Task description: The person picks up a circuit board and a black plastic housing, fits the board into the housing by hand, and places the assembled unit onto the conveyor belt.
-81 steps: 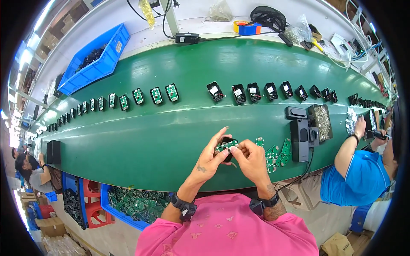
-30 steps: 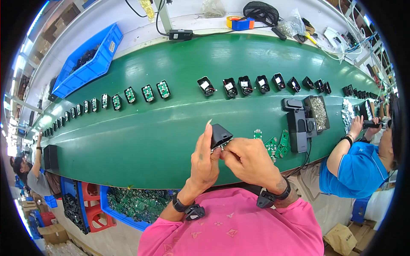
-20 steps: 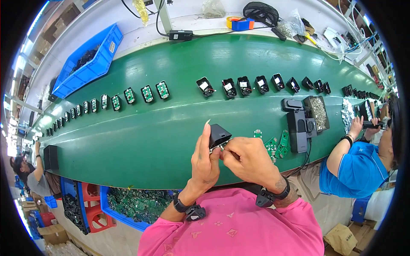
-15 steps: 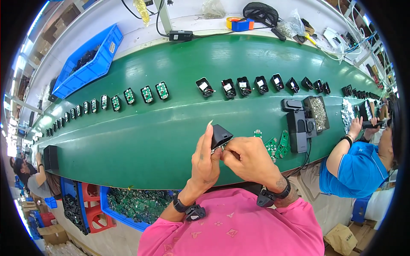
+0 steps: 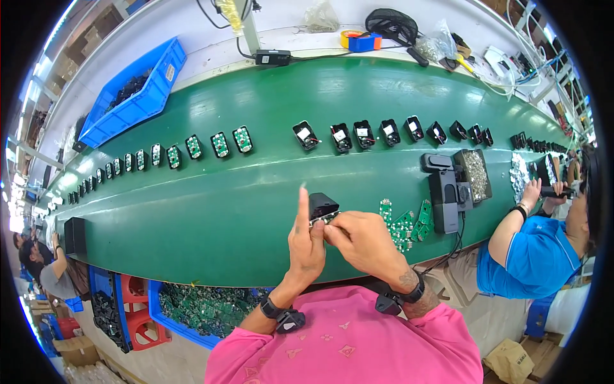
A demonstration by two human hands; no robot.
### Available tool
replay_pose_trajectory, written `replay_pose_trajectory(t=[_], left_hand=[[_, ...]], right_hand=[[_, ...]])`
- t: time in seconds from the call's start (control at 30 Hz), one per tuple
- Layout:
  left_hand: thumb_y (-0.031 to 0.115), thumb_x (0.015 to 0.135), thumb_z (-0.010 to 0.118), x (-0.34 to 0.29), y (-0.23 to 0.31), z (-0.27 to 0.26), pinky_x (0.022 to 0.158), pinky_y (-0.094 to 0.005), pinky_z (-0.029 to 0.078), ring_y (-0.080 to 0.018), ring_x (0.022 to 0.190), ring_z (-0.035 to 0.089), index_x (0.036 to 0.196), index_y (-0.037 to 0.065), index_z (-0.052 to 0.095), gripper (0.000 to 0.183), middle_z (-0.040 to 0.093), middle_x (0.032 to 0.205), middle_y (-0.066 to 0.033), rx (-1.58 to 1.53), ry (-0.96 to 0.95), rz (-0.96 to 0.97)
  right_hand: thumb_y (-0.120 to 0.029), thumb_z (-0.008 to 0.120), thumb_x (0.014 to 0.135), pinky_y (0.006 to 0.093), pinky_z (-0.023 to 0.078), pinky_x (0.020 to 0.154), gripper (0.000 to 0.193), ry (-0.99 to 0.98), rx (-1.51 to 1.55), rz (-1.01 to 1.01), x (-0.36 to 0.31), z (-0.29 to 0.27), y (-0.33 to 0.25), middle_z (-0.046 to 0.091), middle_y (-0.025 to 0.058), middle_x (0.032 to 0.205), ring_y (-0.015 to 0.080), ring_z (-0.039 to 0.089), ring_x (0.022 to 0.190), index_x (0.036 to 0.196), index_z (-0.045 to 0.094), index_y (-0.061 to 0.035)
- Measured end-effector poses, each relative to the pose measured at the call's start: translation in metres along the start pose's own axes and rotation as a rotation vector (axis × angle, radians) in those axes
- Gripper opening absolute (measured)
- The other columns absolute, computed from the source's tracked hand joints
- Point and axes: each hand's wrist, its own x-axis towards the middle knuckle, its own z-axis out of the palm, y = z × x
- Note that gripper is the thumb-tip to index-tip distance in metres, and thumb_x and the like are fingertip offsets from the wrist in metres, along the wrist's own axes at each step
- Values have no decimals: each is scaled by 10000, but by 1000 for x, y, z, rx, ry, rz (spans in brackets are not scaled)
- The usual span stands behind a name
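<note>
A black plastic housing [image 5: 322, 203] is gripped in my left hand [image 5: 306, 251], whose index finger points straight up beside it. Along the housing's near side shows the edge of a green circuit board [image 5: 329, 218]. My right hand [image 5: 366, 242] is closed, thumb and fingers pinched on the board's edge; my fingers hide most of the board. Both hands are above the green work surface [image 5: 224, 217]. Several loose green circuit boards [image 5: 403, 228] lie just right of my right hand.
Beyond my hands stand housings with boards [image 5: 193, 146] at left and open housings with wires [image 5: 306, 136] at right. Near the loose boards are a black device [image 5: 444, 201] and a tray of small metal parts [image 5: 474, 174]. A blue bin [image 5: 137, 89] sits far left; a co-worker [image 5: 537, 253] works at right.
My hands and the housing have shifted slightly left and down, and the housing has tilted. My right fingers have moved along the board's edge. My left index finger stands more upright.
</note>
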Motion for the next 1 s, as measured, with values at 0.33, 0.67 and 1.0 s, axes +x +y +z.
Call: replay_pose_trajectory(t=[0.33,0.67,1.0], left_hand=[[-116,866,576,18,21,-20,590,-237,536,-149,848,697,1502,98,325,717,612,1184,-131,-540,-333,-447],[-109,807,656,18,18,-10,606,-231,571,-161,750,712,1384,67,490,626,619,1217,-146,-433,-259,-380],[-121,741,693,22,15,-1,538,-214,513,-77,690,646,1290,66,610,586,599,1250,-100,-385,-216,-305]], right_hand=[[-118,662,940,216,459,515,170,102,515,437,-3,-6,22,643,22,689,59,573,575,880,653,41],[-128,626,979,208,460,504,176,76,832,382,-15,2,29,655,30,732,59,580,578,907,664,28],[-229,640,986,202,362,409,280,-14,719,449,-16,-31,22,586,-20,573,31,496,467,806,670,-17]])
